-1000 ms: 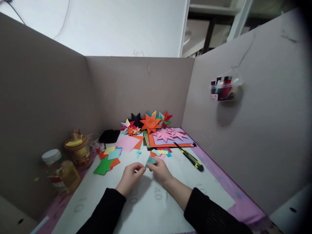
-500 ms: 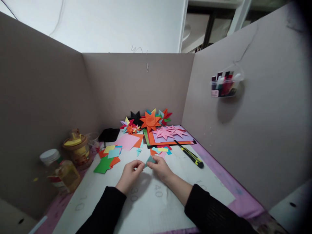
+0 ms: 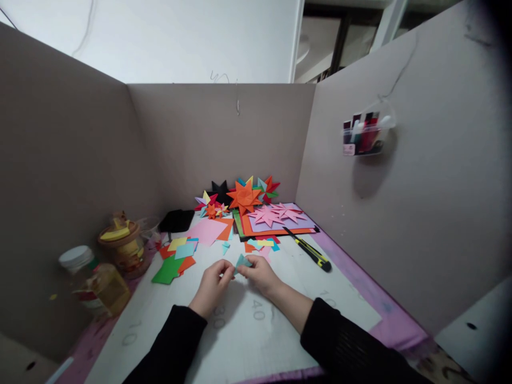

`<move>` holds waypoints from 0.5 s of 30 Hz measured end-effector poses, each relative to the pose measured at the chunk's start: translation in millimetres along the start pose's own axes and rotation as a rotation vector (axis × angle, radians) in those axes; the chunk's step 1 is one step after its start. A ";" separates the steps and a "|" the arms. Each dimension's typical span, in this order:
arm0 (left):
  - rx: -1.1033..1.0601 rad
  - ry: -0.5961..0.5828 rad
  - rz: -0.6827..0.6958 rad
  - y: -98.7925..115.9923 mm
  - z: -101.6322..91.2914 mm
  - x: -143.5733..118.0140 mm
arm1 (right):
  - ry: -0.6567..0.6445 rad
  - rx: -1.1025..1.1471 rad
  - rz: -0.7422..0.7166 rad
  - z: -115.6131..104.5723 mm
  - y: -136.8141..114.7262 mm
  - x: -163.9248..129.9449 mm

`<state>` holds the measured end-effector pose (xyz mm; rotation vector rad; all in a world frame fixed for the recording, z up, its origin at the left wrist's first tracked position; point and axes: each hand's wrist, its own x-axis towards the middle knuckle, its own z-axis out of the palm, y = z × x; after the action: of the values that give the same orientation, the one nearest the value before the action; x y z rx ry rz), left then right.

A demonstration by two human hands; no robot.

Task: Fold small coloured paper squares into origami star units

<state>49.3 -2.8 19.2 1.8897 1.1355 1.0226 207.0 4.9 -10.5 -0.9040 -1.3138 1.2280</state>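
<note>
A small folded piece of light blue paper (image 3: 242,261) is held up between my two hands, over the white board (image 3: 240,330). My right hand (image 3: 262,274) pinches it from the right with thumb and fingers. At its left edge, the thumb and forefinger of my left hand (image 3: 214,282) close on its lower corner. Just beyond my hands lies another small light blue folded piece (image 3: 226,248). Several small coloured paper scraps (image 3: 264,244) lie behind my right hand.
Folded paper stars (image 3: 245,197) stand at the back, pink ones (image 3: 267,215) on stacked sheets. A yellow-black utility knife (image 3: 308,249) lies right. Coloured squares (image 3: 168,270), a jar (image 3: 128,248) and a bottle (image 3: 98,285) are left. Grey partitions (image 3: 224,133) enclose the board; a small bin (image 3: 366,133) hangs right.
The whole view has shifted slightly. The light blue paper is turned a little between my fingers, and both hands keep nearly the same grip.
</note>
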 end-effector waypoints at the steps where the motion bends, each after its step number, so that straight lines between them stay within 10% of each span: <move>1: 0.033 0.010 0.034 -1.3 0.7 -0.3 | -0.005 0.002 -0.005 0.5 0.2 -0.5; 15: 0.131 -0.005 0.089 -5.0 3.6 -1.9 | 0.092 -0.024 -0.001 -4.6 9.2 4.6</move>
<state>50.1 -3.3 12.8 2.0607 1.1490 1.0127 209.6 11.8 -19.1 -0.9654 -1.2583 1.1586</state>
